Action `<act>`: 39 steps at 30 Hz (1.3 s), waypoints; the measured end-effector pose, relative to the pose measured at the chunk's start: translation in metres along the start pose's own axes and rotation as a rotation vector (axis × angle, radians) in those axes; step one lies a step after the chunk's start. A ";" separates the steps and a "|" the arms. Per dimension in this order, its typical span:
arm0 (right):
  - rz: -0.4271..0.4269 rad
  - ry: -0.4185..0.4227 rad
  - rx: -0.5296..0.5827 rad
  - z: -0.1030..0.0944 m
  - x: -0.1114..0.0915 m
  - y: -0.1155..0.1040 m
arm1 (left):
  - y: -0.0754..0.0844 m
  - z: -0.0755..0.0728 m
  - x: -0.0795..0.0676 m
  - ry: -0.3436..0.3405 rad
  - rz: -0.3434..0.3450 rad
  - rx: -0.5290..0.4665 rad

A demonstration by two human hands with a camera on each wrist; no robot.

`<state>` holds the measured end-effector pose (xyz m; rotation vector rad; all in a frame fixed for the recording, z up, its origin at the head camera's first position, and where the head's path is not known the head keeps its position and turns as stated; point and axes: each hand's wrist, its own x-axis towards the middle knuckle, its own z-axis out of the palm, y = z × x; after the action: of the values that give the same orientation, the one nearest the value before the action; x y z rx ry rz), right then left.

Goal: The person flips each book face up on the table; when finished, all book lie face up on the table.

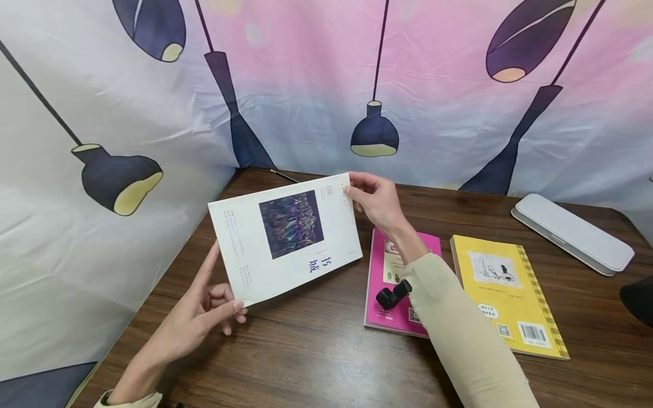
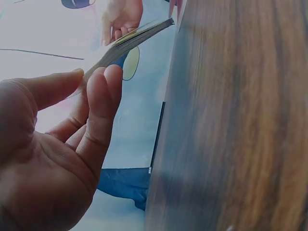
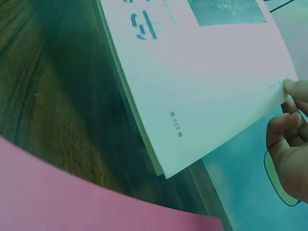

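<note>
A white magazine (image 1: 245, 243) with a dark square picture on its cover is held up off the wooden table, tilted and turned sideways. My left hand (image 1: 204, 311) pinches its near left corner between thumb and fingers. At the far right corner my right hand (image 1: 374, 198) grips the edge, thumb on the cover. In the left wrist view the magazine (image 2: 115, 50) appears edge-on, its pages showing, with the left hand (image 2: 53, 144) around one end. The right wrist view has the cover (image 3: 211, 77) close up, the right hand (image 3: 293, 149) at its edge.
Under my right forearm lies a pink book (image 1: 377, 272); beside it is a yellow book (image 1: 497, 266) with a barcode. A white case (image 1: 571, 232) sits at the back right. Behind the magazine, a thin pen-like stick (image 1: 284, 175) lies near the curtain (image 1: 306, 113).
</note>
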<state>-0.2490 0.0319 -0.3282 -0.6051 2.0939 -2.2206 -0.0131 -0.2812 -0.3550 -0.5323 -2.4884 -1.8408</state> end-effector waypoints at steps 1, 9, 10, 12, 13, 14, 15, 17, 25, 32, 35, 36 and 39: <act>-0.002 -0.011 -0.002 -0.001 0.000 0.000 | 0.000 0.000 0.000 -0.002 -0.004 -0.019; 0.021 -0.121 -0.021 -0.011 -0.001 -0.002 | -0.002 -0.004 0.001 -0.029 0.000 -0.167; 0.028 -0.138 -0.040 -0.013 -0.001 -0.003 | -0.002 -0.004 0.002 -0.030 -0.004 -0.174; 0.045 -0.178 -0.082 -0.017 -0.001 -0.004 | -0.002 -0.004 0.003 -0.033 -0.014 -0.185; 0.052 -0.199 -0.105 -0.019 -0.001 -0.005 | -0.002 -0.005 0.003 -0.035 -0.023 -0.186; 0.058 -0.219 -0.127 -0.021 -0.001 -0.005 | -0.002 -0.005 0.004 -0.036 -0.034 -0.187; 0.064 -0.239 -0.143 -0.022 -0.002 -0.006 | -0.001 -0.004 0.004 -0.034 -0.050 -0.184; 0.077 -0.273 -0.172 -0.026 -0.003 -0.006 | -0.001 -0.004 0.005 -0.035 -0.076 -0.181; 0.119 -0.322 -0.272 -0.030 -0.006 0.001 | -0.004 -0.002 0.007 -0.047 -0.163 -0.199; 0.121 -0.368 -0.399 -0.029 -0.005 -0.002 | -0.004 0.000 0.008 -0.042 -0.225 -0.231; 0.133 -0.399 -0.444 -0.029 -0.003 -0.006 | -0.004 0.000 0.008 -0.045 -0.258 -0.255; 0.139 -0.408 -0.453 -0.029 -0.002 -0.007 | -0.004 0.000 0.008 -0.046 -0.267 -0.263; 0.153 -0.431 -0.481 -0.030 -0.001 -0.010 | -0.004 0.000 0.009 -0.048 -0.288 -0.280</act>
<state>-0.2541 0.0615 -0.3197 -0.8208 2.3259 -1.3497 -0.0229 -0.2801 -0.3572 -0.2279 -2.4598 -2.3274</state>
